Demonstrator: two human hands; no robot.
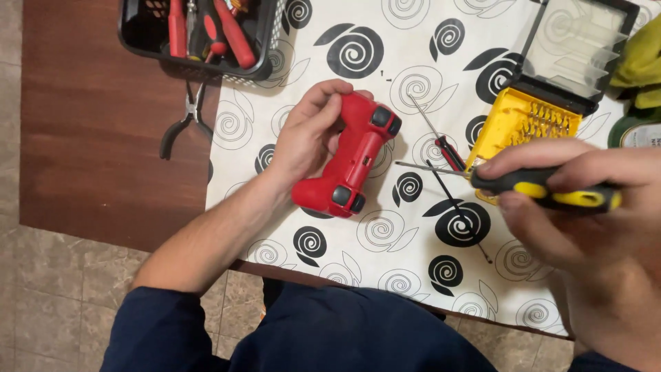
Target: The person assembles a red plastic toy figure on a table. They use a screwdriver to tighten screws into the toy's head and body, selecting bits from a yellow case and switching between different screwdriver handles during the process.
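Note:
A red game controller [351, 162] lies face down on a white cloth with black spiral flowers, its black shoulder buttons pointing right. My left hand [306, 134] grips the controller's far handle and back. My right hand [571, 207] is raised at the right and holds a black and yellow screwdriver [544, 189], whose thin metal shaft points left toward the controller. The tip hangs a short way right of the controller, apart from it.
A small red-handled screwdriver [444, 148] and a thin black rod [458, 213] lie on the patterned cloth [385, 62]. An open yellow bit case [527, 120] stands at the right. A black basket [200, 31] of tools and black pliers [184, 117] rest at the back left on the brown table.

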